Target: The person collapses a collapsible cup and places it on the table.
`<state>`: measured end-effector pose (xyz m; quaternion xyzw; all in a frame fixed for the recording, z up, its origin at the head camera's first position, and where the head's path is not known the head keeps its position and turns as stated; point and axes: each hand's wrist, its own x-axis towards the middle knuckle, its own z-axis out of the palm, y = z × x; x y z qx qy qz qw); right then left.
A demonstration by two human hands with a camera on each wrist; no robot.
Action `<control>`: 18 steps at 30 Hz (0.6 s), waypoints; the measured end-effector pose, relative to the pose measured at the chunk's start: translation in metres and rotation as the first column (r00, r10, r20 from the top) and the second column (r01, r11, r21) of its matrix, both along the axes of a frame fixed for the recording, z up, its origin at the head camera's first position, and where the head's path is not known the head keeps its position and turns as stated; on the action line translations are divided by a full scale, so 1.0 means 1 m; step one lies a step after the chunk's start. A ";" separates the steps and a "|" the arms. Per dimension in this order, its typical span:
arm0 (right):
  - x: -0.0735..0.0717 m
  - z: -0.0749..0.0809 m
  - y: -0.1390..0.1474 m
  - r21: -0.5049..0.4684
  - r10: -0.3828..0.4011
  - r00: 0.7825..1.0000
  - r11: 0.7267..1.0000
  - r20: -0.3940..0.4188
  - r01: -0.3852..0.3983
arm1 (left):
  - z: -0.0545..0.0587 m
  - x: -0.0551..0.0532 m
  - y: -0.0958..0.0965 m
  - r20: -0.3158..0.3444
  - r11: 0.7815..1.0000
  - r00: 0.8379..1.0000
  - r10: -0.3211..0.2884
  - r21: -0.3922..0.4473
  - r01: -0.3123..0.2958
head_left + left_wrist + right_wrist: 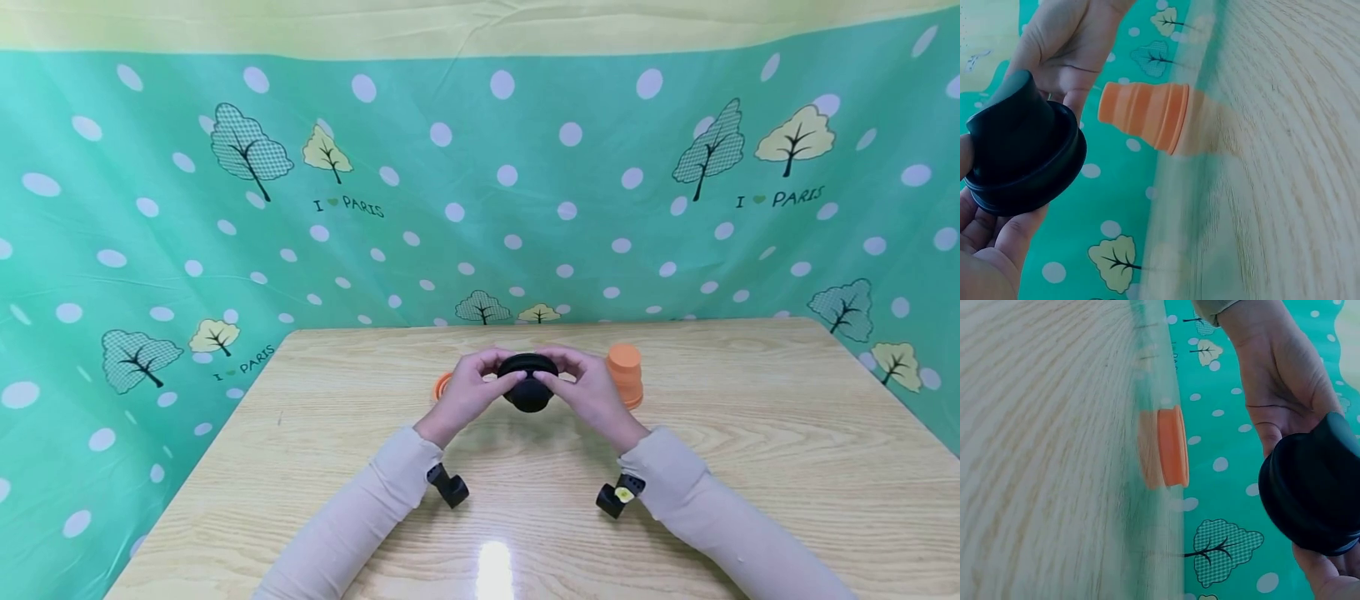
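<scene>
Both hands hold a black collapsible cup (529, 392) up above the middle of the table. It is partly folded, with its narrow end bulging toward me and leaning to one side in the left wrist view. My left hand (471, 385) grips its left side, thumb pressing on the bulge and fingers behind the wide rim. On the other side my right hand (588, 385) grips it the same way, the two thumbs close together. An orange collapsible cup (1147, 115) stands extended, wide end down, beyond the right hand. A flattened orange cup (1172, 447) lies behind the left hand, partly hidden.
The wooden table (337, 467) reaches back to a green dotted curtain (465, 192) hanging behind and at both sides. A small black camera is strapped to each wrist, below the hands in the head view.
</scene>
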<state>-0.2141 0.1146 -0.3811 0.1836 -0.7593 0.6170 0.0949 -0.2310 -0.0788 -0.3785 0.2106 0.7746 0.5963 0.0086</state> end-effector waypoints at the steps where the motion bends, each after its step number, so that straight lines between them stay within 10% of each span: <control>1: 0.000 0.000 0.000 -0.001 -0.008 1.000 1.000 0.002 0.008 | 0.000 0.000 0.000 0.006 1.000 1.000 0.002 0.001 -0.002; 9: -0.002 0.001 0.002 -0.085 -0.078 0.996 0.993 0.041 0.082 | 0.002 -0.002 0.000 0.138 0.973 0.983 -0.126 0.211 0.095; 18: -0.001 0.001 0.004 -0.101 -0.092 0.995 0.990 0.050 0.096 | 0.000 -0.002 0.001 0.076 0.973 0.985 -0.155 0.182 0.139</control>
